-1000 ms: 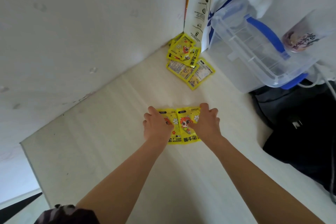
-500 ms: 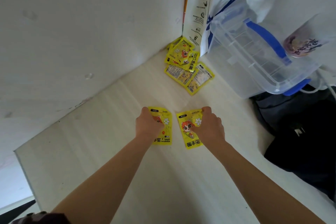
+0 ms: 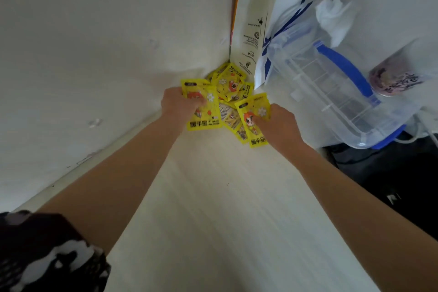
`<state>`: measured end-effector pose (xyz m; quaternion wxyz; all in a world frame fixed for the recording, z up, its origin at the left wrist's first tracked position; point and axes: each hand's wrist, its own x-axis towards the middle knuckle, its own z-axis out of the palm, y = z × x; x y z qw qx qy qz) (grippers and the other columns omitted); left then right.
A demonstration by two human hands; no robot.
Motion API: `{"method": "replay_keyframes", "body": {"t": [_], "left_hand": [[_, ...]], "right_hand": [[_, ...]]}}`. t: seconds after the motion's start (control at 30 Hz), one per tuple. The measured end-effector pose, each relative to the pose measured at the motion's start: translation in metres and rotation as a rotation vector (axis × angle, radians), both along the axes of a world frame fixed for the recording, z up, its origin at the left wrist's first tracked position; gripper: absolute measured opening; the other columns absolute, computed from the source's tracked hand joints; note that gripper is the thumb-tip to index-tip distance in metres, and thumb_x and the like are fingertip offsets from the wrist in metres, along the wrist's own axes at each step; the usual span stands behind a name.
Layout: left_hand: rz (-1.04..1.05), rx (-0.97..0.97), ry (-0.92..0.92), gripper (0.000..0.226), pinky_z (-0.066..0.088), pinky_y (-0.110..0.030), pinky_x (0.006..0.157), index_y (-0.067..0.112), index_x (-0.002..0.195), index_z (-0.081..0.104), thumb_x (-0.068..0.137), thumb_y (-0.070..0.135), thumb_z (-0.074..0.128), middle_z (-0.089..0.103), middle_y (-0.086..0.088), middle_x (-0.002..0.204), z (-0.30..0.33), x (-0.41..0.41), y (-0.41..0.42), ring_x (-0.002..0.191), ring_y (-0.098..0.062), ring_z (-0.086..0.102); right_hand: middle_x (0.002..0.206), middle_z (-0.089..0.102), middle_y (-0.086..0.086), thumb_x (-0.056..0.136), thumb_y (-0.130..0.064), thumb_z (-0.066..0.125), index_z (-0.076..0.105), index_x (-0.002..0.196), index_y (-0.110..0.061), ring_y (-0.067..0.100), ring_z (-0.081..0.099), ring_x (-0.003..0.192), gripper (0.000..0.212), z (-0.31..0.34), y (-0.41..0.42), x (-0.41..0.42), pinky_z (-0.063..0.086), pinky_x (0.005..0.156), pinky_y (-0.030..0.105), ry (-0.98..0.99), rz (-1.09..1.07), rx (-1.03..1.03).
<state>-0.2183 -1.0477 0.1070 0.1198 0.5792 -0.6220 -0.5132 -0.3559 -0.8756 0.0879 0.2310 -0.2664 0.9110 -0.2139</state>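
My left hand (image 3: 180, 104) grips a yellow hand-warmer packet (image 3: 208, 116) by its left side, the thumb lying across its front. In my right hand (image 3: 279, 125) is a second yellow packet (image 3: 254, 111), pinched at its right edge. Both packets hang just above a pile of several like packets (image 3: 233, 89) in the corner of the pale wooden desk (image 3: 213, 208). Part of the pile is hidden behind the two held packets.
A white paper coffee bag (image 3: 279, 19) leans in the corner behind the pile. A clear plastic box with a blue handle (image 3: 331, 83) stands to the right, a wrapped cup (image 3: 393, 78) beside it. A black bag (image 3: 391, 173) lies at the right.
Both hands have carried their packets from the middle of the desk forward to the corner pile. The packets, first together then apart, are now lifted over the pile.
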Motion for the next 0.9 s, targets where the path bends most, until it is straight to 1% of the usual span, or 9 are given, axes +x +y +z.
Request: {"method": "replay_keyframes", "body": {"t": [0.13, 0.23, 0.3, 0.37, 0.47, 0.53, 0.6, 0.83, 0.9], "left_hand": [[-0.070, -0.101, 0.002, 0.023, 0.055, -0.032, 0.078, 0.016, 0.092, 0.074, 0.070, 0.017, 0.081, 0.071, -0.005, 0.088, -0.001, -0.037, -0.015, 0.080, -0.020, 0.065], [-0.156, -0.166, -0.037, 0.029, 0.050, -0.024, 0.067, 0.010, 0.103, 0.072, 0.076, 0.020, 0.078, 0.070, -0.006, 0.095, -0.010, -0.053, -0.016, 0.082, -0.020, 0.063], [-0.206, -0.212, -0.056, 0.030, 0.052, -0.029, 0.071, 0.007, 0.104, 0.070, 0.078, 0.021, 0.077, 0.071, -0.009, 0.100, -0.017, -0.062, -0.016, 0.089, -0.024, 0.064], [-0.264, -0.248, -0.067, 0.028, 0.054, -0.035, 0.080, 0.007, 0.102, 0.069, 0.078, 0.021, 0.075, 0.071, -0.011, 0.102, -0.020, -0.069, -0.014, 0.095, -0.027, 0.065], [-0.373, -0.283, -0.104, 0.018, 0.056, -0.039, 0.071, 0.004, 0.091, 0.067, 0.078, 0.015, 0.071, 0.070, -0.015, 0.090, -0.024, -0.078, -0.012, 0.082, -0.031, 0.066], [-0.425, -0.299, -0.151, 0.009, 0.048, -0.032, 0.065, 0.011, 0.077, 0.060, 0.080, 0.012, 0.068, 0.062, -0.012, 0.080, -0.025, -0.082, -0.010, 0.072, -0.029, 0.057], [-0.443, -0.323, -0.183, 0.026, 0.042, -0.028, 0.067, 0.021, 0.067, 0.048, 0.083, 0.010, 0.065, 0.056, -0.006, 0.078, -0.027, -0.083, -0.009, 0.073, -0.023, 0.049], [-0.392, -0.203, -0.166, 0.004, 0.055, -0.034, 0.077, 0.013, 0.077, 0.066, 0.079, 0.015, 0.069, 0.071, -0.010, 0.085, -0.027, -0.076, -0.006, 0.083, -0.031, 0.070], [-0.335, -0.137, -0.124, 0.017, 0.056, -0.040, 0.084, 0.010, 0.094, 0.072, 0.077, 0.014, 0.073, 0.073, -0.012, 0.097, -0.027, -0.068, -0.002, 0.092, -0.030, 0.069]], "right_hand": [[0.093, 0.063, 0.011, 0.084, -0.052, 0.060, 0.063, 0.096, -0.005, 0.028, 0.061, 0.086, 0.049, -0.012, -0.034, -0.022, 0.038, 0.068, 0.030, -0.059, -0.024, -0.017], [0.085, 0.067, 0.012, 0.083, -0.045, 0.065, 0.067, 0.085, -0.004, 0.027, 0.064, 0.081, 0.041, -0.018, -0.051, -0.026, 0.046, 0.070, 0.034, -0.149, -0.075, -0.065], [0.079, 0.066, 0.012, 0.084, -0.038, 0.065, 0.065, 0.077, -0.006, 0.028, 0.063, 0.079, 0.033, -0.023, -0.059, -0.028, 0.048, 0.073, 0.036, -0.159, -0.100, -0.074], [0.074, 0.062, 0.011, 0.085, -0.034, 0.063, 0.062, 0.072, -0.008, 0.032, 0.063, 0.078, 0.029, -0.028, -0.064, -0.029, 0.048, 0.076, 0.038, -0.149, -0.116, -0.070], [0.072, 0.061, 0.010, 0.085, -0.028, 0.063, 0.065, 0.075, -0.005, 0.033, 0.064, 0.078, 0.025, -0.031, -0.068, -0.031, 0.048, 0.078, 0.039, -0.157, -0.145, -0.095], [0.075, 0.062, 0.011, 0.085, -0.026, 0.064, 0.067, 0.085, 0.001, 0.029, 0.061, 0.071, 0.028, -0.033, -0.071, -0.032, 0.046, 0.065, 0.031, -0.177, -0.179, -0.106], [0.076, 0.061, 0.010, 0.082, -0.025, 0.067, 0.067, 0.094, 0.002, 0.022, 0.056, 0.064, 0.030, -0.037, -0.074, -0.032, 0.038, 0.050, 0.025, -0.231, -0.237, -0.117], [0.077, 0.062, 0.010, 0.077, -0.022, 0.070, 0.069, 0.092, 0.000, 0.019, 0.054, 0.063, 0.027, -0.037, -0.070, -0.028, 0.036, 0.045, 0.022, -0.300, -0.297, -0.115], [0.072, 0.062, 0.011, 0.077, -0.018, 0.069, 0.070, 0.088, 0.003, 0.020, 0.055, 0.062, 0.024, -0.031, -0.062, -0.020, 0.041, 0.050, 0.024, -0.308, -0.305, -0.143]]}}
